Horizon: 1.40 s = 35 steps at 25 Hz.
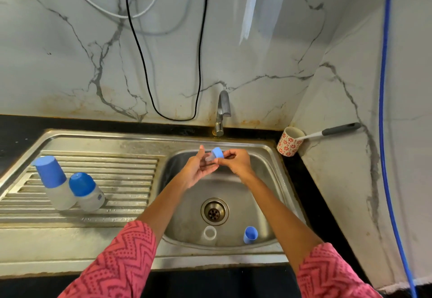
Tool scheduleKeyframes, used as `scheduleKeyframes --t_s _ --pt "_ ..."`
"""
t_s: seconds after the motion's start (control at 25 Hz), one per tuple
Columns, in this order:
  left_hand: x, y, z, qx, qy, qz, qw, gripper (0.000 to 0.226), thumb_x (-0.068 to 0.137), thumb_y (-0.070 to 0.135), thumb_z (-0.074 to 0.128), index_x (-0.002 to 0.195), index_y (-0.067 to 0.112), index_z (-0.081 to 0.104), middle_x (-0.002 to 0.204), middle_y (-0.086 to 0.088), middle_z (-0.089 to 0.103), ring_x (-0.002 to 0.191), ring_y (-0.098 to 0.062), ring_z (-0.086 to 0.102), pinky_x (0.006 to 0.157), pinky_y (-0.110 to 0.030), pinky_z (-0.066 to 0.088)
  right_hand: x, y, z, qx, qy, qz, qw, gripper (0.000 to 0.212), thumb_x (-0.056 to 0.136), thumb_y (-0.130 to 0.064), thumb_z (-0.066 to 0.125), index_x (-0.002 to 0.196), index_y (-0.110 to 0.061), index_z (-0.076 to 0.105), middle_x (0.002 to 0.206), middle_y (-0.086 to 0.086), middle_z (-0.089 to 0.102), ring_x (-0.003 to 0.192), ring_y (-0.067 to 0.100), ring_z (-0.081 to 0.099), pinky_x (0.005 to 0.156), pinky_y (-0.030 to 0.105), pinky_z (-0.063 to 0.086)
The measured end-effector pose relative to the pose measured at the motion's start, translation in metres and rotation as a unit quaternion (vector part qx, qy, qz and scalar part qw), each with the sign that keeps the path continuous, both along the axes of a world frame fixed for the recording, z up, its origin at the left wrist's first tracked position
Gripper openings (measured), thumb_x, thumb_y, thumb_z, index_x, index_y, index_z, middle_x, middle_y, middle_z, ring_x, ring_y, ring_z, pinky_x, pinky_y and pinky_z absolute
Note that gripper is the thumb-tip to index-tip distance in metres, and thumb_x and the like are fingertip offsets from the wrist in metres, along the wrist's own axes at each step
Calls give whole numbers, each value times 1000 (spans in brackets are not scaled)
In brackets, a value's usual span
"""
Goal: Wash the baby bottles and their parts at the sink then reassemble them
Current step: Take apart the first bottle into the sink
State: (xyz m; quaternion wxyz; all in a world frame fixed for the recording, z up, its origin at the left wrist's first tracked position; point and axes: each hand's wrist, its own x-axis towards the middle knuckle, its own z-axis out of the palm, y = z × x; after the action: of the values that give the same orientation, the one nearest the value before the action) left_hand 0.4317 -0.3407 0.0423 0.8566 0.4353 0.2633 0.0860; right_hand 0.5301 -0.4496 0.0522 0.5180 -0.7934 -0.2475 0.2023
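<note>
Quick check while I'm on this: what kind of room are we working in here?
Most likely a home kitchen. A steel sink with a ribbed draining board is set in a dark counter, a tap stands against a marble-look wall, and a patterned cup holds a brush in the corner.

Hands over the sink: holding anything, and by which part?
Yes. The right hand pinches the nipple ring by its blue collar; the left hand lies open against the clear teat.
</note>
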Motion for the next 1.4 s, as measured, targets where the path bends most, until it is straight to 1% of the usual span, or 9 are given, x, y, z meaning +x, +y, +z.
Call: scheduleKeyframes --t_s 0.12,0.2,0.28,0.48,0.72,0.84,1.12,1.24,1.4 --pt "-6 13 19 34 -26 10 999 30 96 15 49 120 -2 52 114 -20 61 94 -22 64 96 -36 47 -5 12 18 -15 -59 42 997 24 76 -5 76 99 0 71 91 6 68 74 7 58 62 5 43" --pt "-11 21 30 43 -37 6 998 26 96 9 47 119 -4 52 110 -19 60 90 -20 63 98 -37 44 -8 20 27 -14 -73 60 995 22 78 -7 74 99 -2 72 93 9 70 80 12 62 71 14 49" --pt "-13 27 38 48 -42 1 998 29 97 8 45 122 -7 50 105 -16 62 89 -20 62 96 -37 45 -11 25 35 3 -61 66 996 20 79 -8 74 99 -3 71 90 10 69 83 17 65 78 26 55" --pt "-16 41 46 121 -61 -31 990 35 94 7 52 126 -6 48 103 -13 64 92 -19 64 83 -26 55 -16 33 48 76 -1 54 996 29 83 -9 70 111 -9 61 98 8 65 91 20 65 78 32 59" --pt "-19 49 46 206 -82 9 975 36 91 4 57 125 -4 51 114 -21 60 92 -19 65 74 -20 57 -16 38 54 46 -87 56 994 27 83 -3 68 110 2 65 97 16 69 86 23 67 80 29 57" --pt "-18 53 46 188 -71 9 980 32 89 4 59 120 -3 53 119 -23 59 94 -22 65 77 -26 58 -19 41 59 -7 -161 71 984 21 80 -2 68 101 0 67 85 8 66 73 14 60 70 18 52" --pt "-20 57 57 166 -53 -41 984 33 96 5 47 128 1 49 122 -19 56 106 -28 60 85 -35 53 -25 40 63 -17 -164 110 980 23 77 -8 73 99 -3 66 88 7 66 77 14 60 71 19 51" --pt "-20 55 57 168 -58 -25 984 31 92 2 53 123 0 53 115 -20 59 93 -23 65 78 -30 58 -30 42 62 -5 -180 78 981 30 73 -14 80 99 -4 66 90 6 67 76 11 60 69 14 50" --pt "-25 62 56 220 -81 -33 971 30 88 -1 57 118 -5 58 97 -11 67 87 -18 66 77 -23 57 -29 41 61 13 -195 60 979 29 71 0 78 99 2 69 95 16 70 81 16 62 70 9 48"
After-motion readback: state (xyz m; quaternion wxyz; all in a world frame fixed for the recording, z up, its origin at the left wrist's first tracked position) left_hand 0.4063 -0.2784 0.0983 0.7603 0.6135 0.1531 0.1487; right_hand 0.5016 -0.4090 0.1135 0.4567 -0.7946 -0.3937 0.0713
